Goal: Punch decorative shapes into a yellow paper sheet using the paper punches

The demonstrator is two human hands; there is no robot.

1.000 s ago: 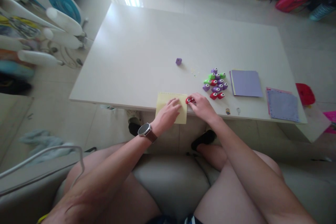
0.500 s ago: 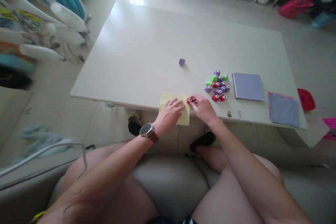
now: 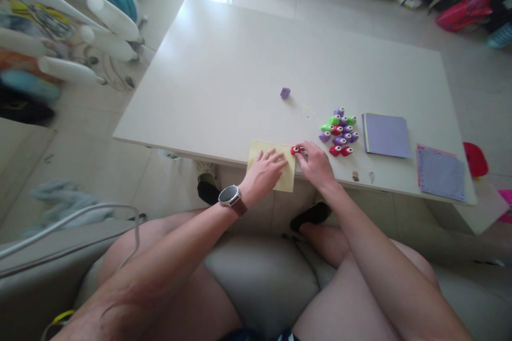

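Note:
My left hand (image 3: 267,171) lies flat with fingers spread on a yellow sheet of paper (image 3: 285,180), which overhangs the table's front edge. Thumb and fingers of my right hand (image 3: 318,164) close on a small red paper punch (image 3: 295,149) with a white round button. The punch sits at the sheet's upper right corner; whether its jaw grips the paper is too small to tell. A cluster of similar punches in green, red and purple (image 3: 340,141) stands right of my right hand. Another purple punch (image 3: 285,93) stands alone farther back, with tiny paper bits (image 3: 308,112) near it.
A stack of purple sheets (image 3: 387,135) lies right of the cluster. Another stack with marked edges (image 3: 442,173) is at the right end of the white table (image 3: 224,74). Two small flat items, one a little figure (image 3: 355,176), lie near the front edge.
The view has shifted slightly, so the table appears farther right. My left hand stays on the yellow sheet, and my right hand still holds the red punch at its corner.

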